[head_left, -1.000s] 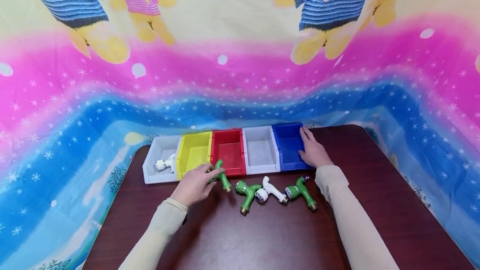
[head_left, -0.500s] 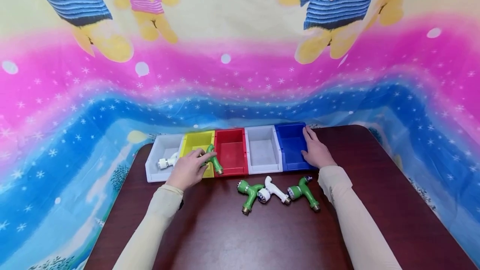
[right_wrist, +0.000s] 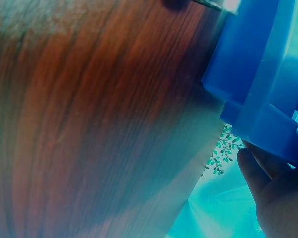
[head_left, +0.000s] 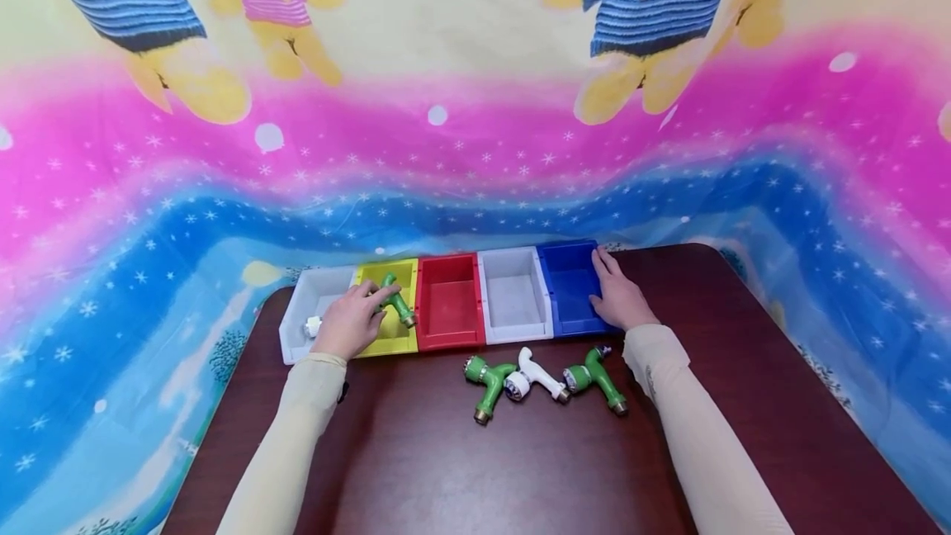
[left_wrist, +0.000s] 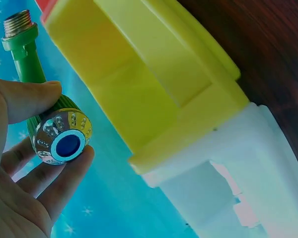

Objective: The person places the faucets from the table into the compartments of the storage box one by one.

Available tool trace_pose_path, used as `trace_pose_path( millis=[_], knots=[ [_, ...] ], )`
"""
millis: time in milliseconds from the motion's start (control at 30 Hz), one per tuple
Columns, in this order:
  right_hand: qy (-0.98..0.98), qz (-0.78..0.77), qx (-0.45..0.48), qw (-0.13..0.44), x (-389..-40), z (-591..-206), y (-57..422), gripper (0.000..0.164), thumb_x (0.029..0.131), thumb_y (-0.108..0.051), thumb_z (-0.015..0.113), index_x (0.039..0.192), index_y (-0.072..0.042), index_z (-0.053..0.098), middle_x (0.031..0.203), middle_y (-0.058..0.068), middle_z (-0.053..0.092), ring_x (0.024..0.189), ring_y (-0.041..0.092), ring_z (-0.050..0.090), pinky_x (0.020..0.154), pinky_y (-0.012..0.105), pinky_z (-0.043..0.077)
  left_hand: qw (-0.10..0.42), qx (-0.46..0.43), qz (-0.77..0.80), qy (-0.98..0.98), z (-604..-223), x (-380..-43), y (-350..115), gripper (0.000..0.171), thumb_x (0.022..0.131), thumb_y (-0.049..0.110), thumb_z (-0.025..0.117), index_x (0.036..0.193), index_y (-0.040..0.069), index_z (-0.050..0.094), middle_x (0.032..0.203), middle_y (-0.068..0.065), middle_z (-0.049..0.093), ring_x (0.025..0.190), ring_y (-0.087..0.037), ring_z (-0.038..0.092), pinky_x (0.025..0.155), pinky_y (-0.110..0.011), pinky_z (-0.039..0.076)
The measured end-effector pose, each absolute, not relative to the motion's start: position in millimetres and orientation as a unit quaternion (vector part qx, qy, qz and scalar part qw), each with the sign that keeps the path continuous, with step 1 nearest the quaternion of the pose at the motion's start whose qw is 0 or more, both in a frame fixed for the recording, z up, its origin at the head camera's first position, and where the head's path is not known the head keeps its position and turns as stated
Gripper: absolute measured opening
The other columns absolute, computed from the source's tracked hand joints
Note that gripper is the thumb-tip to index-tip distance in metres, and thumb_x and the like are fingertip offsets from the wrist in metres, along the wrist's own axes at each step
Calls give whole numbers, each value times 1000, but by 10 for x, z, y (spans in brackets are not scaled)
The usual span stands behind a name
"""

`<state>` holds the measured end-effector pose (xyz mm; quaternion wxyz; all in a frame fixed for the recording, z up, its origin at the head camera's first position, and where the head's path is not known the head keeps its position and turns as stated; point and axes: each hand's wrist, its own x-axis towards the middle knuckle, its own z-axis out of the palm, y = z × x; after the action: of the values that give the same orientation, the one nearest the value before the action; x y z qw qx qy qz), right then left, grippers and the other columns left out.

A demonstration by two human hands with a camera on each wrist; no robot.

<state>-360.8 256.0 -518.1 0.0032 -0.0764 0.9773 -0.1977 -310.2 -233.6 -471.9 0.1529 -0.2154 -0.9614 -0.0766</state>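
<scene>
Head view: left hand [head_left: 345, 324] holds a green tap [head_left: 399, 304] over the yellow bin [head_left: 390, 347], thumb and fingers closed in narrow around it; tap sits just past the fingertips, off the right side of that hand; its long axis slants, spout away from the person, threaded end [head_left: 410, 322] nearer the person and to the right; key relation, as judged: bin's mouth is below the fingertips, tap a bit skewed to the bin's long sides, threaded end near the side shared with the red bin [head_left: 449, 300]; tap-to-floor height cannot tell.

Left wrist view: thumb on one side, fingers on the other, knob [left_wrist: 64, 134] between them; tap shows apart from the yellow wall.

Right hand [head_left: 622, 297] is well apart from the held tap, so left is clearly nearer; its fingers lie fairly straight against the outer side of the blue bin [head_left: 568, 287], no tap in it; how firmly it presses, cannot tell.

Under and left of the left hand, white bin [head_left: 318, 286] with a white knob [head_left: 313, 326] showing, rest hidden by the hand; between the hands, nearer the person, three loose taps on the table [head_left: 475, 469]: green one [head_left: 490, 386], white one [head_left: 541, 374], second green one [head_left: 602, 378], this last closest to the right hand.
</scene>
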Motion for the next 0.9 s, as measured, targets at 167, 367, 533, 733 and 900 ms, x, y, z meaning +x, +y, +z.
trace_pose_path(
  millis=[167, 367, 533, 733, 900],
  knots=[
    [978, -194, -76, 2, -3621, -5190, 2546, 92, 99, -14, 66, 167, -9, 5, 175, 15, 2, 85, 34, 69, 74, 49, 55, 146, -203, -75, -965, -4746, -3135, -2409, 52, 90, 8, 78, 139, 21, 66, 106, -13, 62, 86, -29, 64, 72, -48, 61],
    [977, -200, -77, -1, -3614, -5185, 2538, 91, 99, -14, 65, 167, -8, 5, 175, 14, 1, 95, 40, 69, 81, 53, 55, 133, -188, -76, -970, -4753, -3165, -2455, 52, 91, 8, 77, 140, 21, 66, 106, -13, 62, 87, -29, 64, 76, -49, 61],
    [977, -202, -75, -4, -3604, -5173, 2534, 91, 99, -13, 65, 167, -8, 6, 175, 14, 2, 102, 42, 68, 83, 54, 56, 127, -188, -67, -972, -4810, -3199, -2465, 53, 91, 6, 76, 140, 21, 66, 104, -13, 62, 86, -29, 63, 75, -48, 61],
    [977, -201, -75, 2, -3612, -5171, 2533, 90, 99, -14, 66, 167, -8, 7, 175, 14, 2, 80, 32, 68, 73, 47, 54, 126, -183, -56, -973, -4893, -3231, -2465, 53, 90, 7, 77, 139, 23, 67, 103, -12, 63, 85, -28, 64, 76, -47, 62],
    [977, -198, -73, 2, -3615, -5171, 2534, 90, 99, -14, 66, 167, -8, 7, 175, 15, 4, 90, 36, 70, 78, 50, 55, 125, -183, -53, -974, -4915, -3221, -2443, 52, 90, 7, 78, 138, 23, 67, 103, -14, 63, 83, -30, 65, 77, -49, 62]
  ],
)
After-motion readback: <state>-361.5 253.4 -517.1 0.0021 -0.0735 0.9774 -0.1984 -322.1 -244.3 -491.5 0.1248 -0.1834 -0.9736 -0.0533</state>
